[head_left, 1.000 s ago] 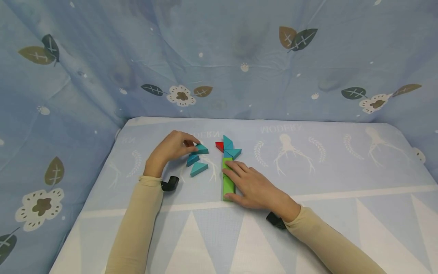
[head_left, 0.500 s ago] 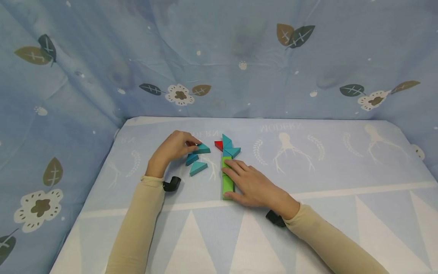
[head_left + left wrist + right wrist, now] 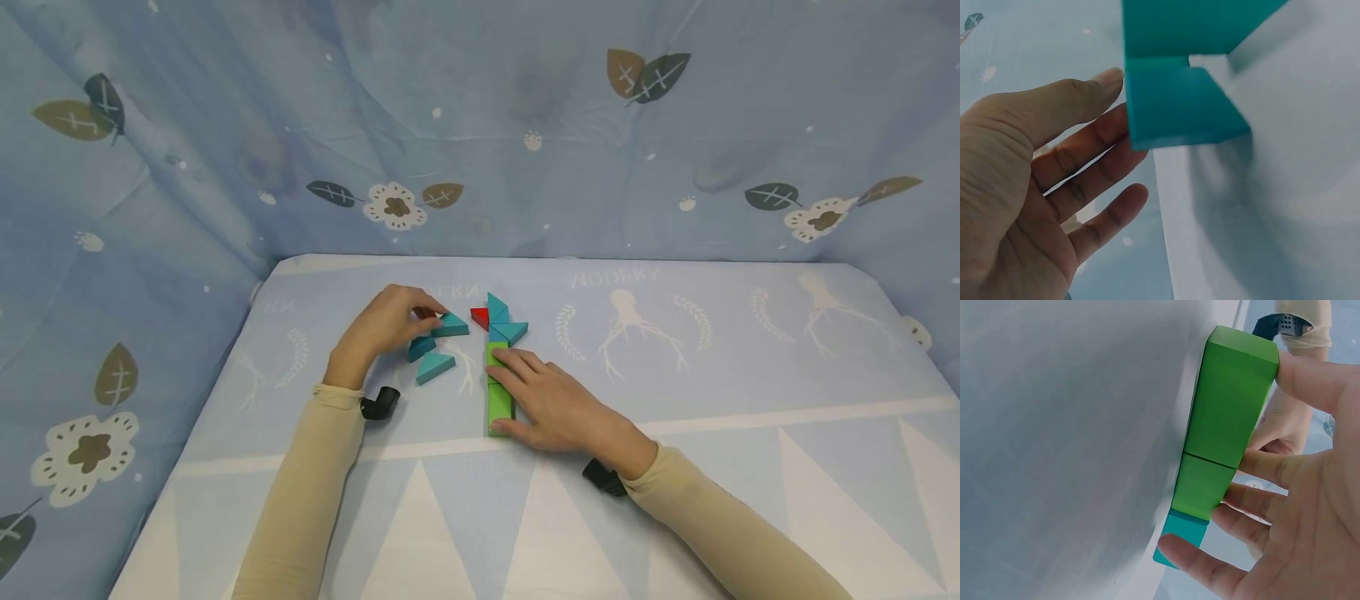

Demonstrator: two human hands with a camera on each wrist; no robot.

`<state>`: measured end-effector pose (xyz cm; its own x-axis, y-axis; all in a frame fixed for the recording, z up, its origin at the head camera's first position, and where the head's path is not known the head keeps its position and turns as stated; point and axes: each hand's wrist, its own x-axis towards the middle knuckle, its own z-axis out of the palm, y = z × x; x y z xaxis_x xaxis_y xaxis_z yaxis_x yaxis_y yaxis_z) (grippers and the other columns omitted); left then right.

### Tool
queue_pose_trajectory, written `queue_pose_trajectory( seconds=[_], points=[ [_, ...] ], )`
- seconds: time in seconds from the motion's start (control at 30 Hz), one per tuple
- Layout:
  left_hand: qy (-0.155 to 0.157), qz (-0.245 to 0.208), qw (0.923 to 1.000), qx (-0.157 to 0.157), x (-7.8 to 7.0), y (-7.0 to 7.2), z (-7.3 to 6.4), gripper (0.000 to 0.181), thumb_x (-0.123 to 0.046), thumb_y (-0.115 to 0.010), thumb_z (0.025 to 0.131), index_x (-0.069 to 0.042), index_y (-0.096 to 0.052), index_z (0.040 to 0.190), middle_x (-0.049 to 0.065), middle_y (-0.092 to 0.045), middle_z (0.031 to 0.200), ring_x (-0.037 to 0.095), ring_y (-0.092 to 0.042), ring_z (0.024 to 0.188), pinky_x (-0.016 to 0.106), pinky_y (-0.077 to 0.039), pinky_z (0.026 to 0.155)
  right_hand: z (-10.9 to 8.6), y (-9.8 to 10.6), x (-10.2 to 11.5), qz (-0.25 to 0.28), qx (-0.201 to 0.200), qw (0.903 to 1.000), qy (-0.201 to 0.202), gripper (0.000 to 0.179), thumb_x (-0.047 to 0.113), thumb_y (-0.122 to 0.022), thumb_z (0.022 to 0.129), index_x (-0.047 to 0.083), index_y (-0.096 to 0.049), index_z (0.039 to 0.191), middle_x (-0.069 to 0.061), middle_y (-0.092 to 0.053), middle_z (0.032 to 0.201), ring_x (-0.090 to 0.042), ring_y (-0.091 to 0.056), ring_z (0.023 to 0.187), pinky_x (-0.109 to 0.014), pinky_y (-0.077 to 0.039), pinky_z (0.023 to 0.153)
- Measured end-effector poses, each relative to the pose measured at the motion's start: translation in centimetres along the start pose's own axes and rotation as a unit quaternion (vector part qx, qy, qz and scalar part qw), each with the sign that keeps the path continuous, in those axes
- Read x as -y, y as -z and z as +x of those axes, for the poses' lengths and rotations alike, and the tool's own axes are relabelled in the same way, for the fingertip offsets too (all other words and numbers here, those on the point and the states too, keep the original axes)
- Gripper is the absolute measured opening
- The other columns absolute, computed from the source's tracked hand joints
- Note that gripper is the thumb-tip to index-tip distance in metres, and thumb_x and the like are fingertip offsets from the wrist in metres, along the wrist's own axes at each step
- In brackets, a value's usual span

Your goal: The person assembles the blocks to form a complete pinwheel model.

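My left hand [image 3: 386,323] pinches the left end of a teal triangular block [image 3: 453,327] between thumb and index finger. In the left wrist view a teal block [image 3: 1179,106] meets the thumb tip, while loosely bent fingers reach behind it. My right hand [image 3: 558,408] lies with fingers stretched against a column of green blocks [image 3: 499,406], its thumb at the near end. The right wrist view has the green blocks [image 3: 1229,394] end to end, followed by a teal one [image 3: 1186,529]. Beyond them sit teal triangles [image 3: 498,311] and a red triangle [image 3: 479,317].
Just below the pinched block lie a darker teal block [image 3: 422,348] and another teal triangle [image 3: 435,367]. A patterned cloth covers the table [image 3: 750,467]. Blue fabric walls [image 3: 525,167] rise at the back and left. Black wrist cameras [image 3: 381,403] hang near both sleeves.
My left hand has shifted slightly right, and the teal triangular block at its fingertips has slid right, closer to the red triangle. My right hand stays on the green blocks.
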<state>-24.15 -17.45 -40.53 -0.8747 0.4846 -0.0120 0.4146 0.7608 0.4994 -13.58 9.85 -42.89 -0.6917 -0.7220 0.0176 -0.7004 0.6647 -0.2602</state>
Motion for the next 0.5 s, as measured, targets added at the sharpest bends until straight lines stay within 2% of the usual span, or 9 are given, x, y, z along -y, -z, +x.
queue_pose_trajectory(
  seconds=[0.2,0.5],
  points=[
    [-0.005,-0.017,0.9998,-0.002,0.19,0.01,-0.05,0.021,-0.015,-0.074,0.088,-0.009,-0.076,0.108,0.007,-0.074,0.102,0.019,-0.067,0.088,0.035,-0.055,0.078,0.01,0.04,0.01,-0.001,0.002,1.0,0.0,0.073,0.057,-0.054,0.094,0.011,-0.04,0.148,-0.006,-0.029,0.158,-0.025,-0.031,0.143,-0.046,-0.049,0.097],
    [-0.015,-0.017,0.9997,-0.001,-0.18,-0.39,0.15,0.021,-0.015,-0.073,0.088,-0.01,-0.077,0.109,0.005,-0.074,0.102,0.018,-0.066,0.087,0.033,-0.053,0.075,-0.05,0.09,0.05,-0.001,-0.004,1.0,0.001,0.072,0.056,-0.055,0.094,0.011,-0.04,0.148,-0.006,-0.03,0.157,-0.024,-0.031,0.143,-0.045,-0.05,0.096]
  ],
)
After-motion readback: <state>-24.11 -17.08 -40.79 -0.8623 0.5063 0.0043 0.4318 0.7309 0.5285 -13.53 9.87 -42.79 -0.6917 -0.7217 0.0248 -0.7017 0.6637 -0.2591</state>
